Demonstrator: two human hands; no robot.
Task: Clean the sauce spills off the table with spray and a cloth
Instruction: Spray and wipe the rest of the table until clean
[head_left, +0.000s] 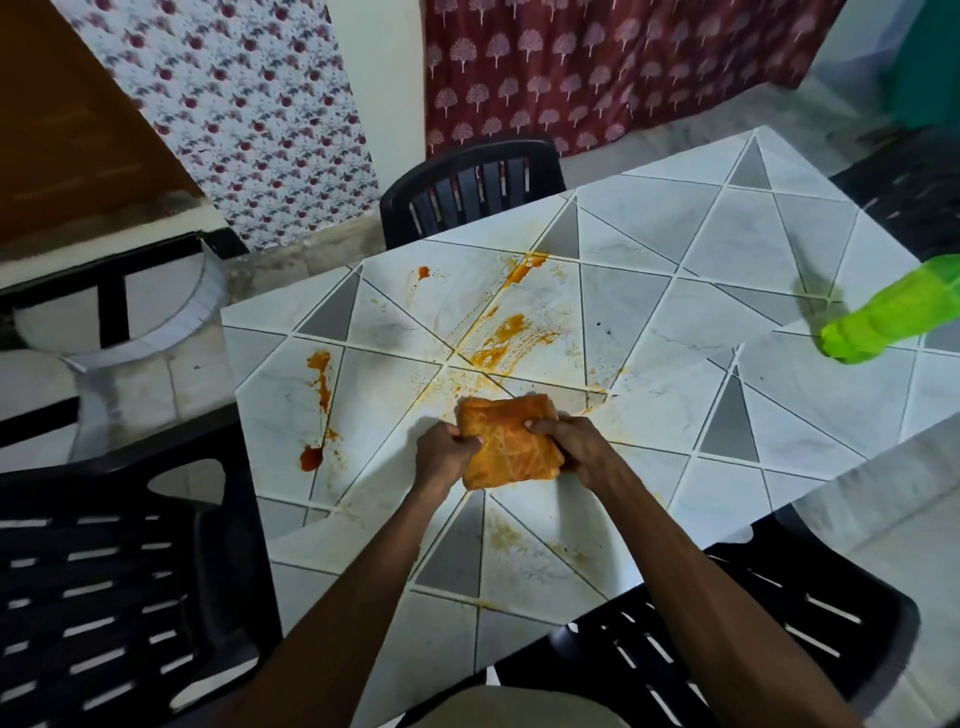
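The left hand and the right hand both grip the cloth between them, one on each side, with the fingers curled over its edges. The cloth is folded to a thick, soft square and is stained orange all over. It cannot be told whether it touches the table or is just above it.

The table top has a smooth, glossy pattern of white marbled and plain grey triangles with pale lines between them. Beyond the hands lies a smeared orange sauce patch, with thin wipe streaks around it. Well to the left of the left hand there is a thick red-orange drop with a trail running away from it. Faint dry-looking smears are also on the near side, under the forearms.

Far to the right of the right hand, a bright green plastic spray bottle is on the table.

Black slatted plastic chairs stand to the left, to the right and beyond the table. Behind hang a maroon curtain with white tree prints and a white flowered curtain.
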